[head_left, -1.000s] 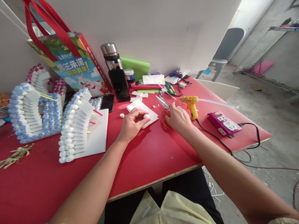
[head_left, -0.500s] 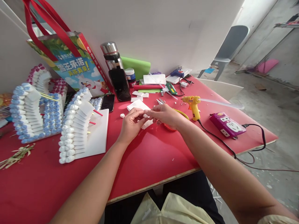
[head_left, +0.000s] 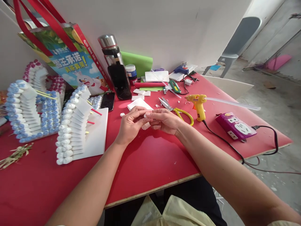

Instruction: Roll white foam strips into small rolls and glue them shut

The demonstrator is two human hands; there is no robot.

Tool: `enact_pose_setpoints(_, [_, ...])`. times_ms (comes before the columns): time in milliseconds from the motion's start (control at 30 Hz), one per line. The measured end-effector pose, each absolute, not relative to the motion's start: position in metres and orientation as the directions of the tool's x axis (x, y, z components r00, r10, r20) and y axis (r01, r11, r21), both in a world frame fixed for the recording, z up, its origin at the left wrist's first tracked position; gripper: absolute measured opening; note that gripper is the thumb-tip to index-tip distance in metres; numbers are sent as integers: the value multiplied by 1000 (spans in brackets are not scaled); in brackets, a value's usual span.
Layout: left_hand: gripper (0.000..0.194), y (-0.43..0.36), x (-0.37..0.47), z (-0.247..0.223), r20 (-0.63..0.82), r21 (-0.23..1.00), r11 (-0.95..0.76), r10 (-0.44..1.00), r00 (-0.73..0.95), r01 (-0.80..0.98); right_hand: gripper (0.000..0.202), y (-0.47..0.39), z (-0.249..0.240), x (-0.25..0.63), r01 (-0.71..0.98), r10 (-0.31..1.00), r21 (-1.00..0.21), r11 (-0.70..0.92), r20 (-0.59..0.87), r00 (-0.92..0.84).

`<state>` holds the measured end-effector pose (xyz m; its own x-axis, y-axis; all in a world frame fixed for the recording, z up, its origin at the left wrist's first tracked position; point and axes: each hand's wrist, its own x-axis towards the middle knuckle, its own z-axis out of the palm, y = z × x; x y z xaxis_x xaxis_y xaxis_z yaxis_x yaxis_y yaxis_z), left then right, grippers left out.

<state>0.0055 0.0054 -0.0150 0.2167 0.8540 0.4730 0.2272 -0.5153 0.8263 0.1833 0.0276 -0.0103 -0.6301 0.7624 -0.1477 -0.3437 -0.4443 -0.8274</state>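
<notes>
My left hand (head_left: 130,125) and my right hand (head_left: 164,121) meet above the red table (head_left: 150,163). Both are closed, fingertips pinching one small white rolled piece (head_left: 146,115), perhaps paper, mostly hidden by the fingers. A white strip (head_left: 146,126) shows just below the fingers. Behind the hands lies a stack of white paper (head_left: 138,103). Left of my left hand sits a small white ball-like roll (head_left: 122,115). Scissors (head_left: 166,104) with a yellow handle lie open beyond my right hand.
A white folded-paper model (head_left: 67,131) and a blue-and-white one (head_left: 17,110) stand left. A yellow glue gun (head_left: 199,106) and purple power strip (head_left: 236,126) with cords lie right. Behind stand a steel flask (head_left: 108,42), black phone (head_left: 119,82) and printed bag (head_left: 70,62).
The view has shifted slightly. My right hand has turned and lowered, its fingers now curled round the white piece beside the left fingers. More of the scissors shows.
</notes>
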Motion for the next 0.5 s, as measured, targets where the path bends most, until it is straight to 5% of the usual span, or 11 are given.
enact_pose_setpoints(267, [24,8,5,-19,474,832,-511,857,202,217,37,20,-7,173,-322,818,-884,-340,-109,-565])
enact_pose_setpoints(500, [27,13,2,-24,461,854,-478,878,127,206,37,25,-4,183,-360,785,-818,-448,-167,-596])
